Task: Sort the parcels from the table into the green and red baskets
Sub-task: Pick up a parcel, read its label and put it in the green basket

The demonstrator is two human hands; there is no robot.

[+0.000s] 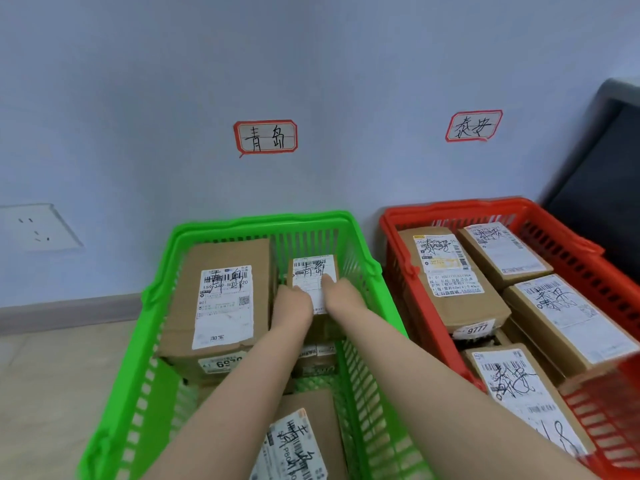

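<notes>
Both my hands reach into the green basket (152,341) and hold a small cardboard parcel (313,271) with a white label at the basket's far right. My left hand (292,306) grips its left side and my right hand (341,294) grips its right side, thumb on the label. A large parcel (221,299) lies at the far left of the same basket, and another parcel (298,441) lies near me. The red basket (571,240) on the right holds several labelled parcels (446,271).
Two handwritten signs (266,136) (473,125) are stuck on the wall above the baskets. A wall socket (34,228) is at the left. A dark object (602,161) stands behind the red basket at the right. Beige floor (52,375) lies left of the green basket.
</notes>
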